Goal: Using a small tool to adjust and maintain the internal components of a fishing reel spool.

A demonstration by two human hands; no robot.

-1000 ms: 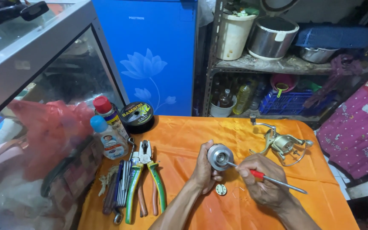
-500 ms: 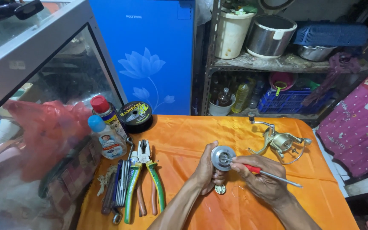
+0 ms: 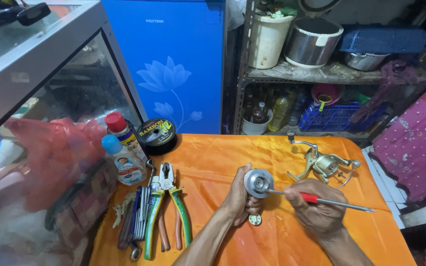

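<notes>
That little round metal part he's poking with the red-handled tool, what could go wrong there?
The left hand holds the round metal part off the orange cloth while the right hand works the red-handled tool into its centre. If the tip slips, it could jab the fingers behind the part. A small metal disc lies loose under the hands and might get knocked off. The fishing reel body sits close to the right hand and could be bumped.

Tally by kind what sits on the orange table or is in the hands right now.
Bottles: 2
Fishing line spool: 1
Pliers: 1
Bundle of small hand tools: 1
Fishing reel body: 1
Silver reel spool, in left hand: 1
Red-handled screwdriver, in right hand: 1
Small round metal part: 1
Total: 9
</notes>
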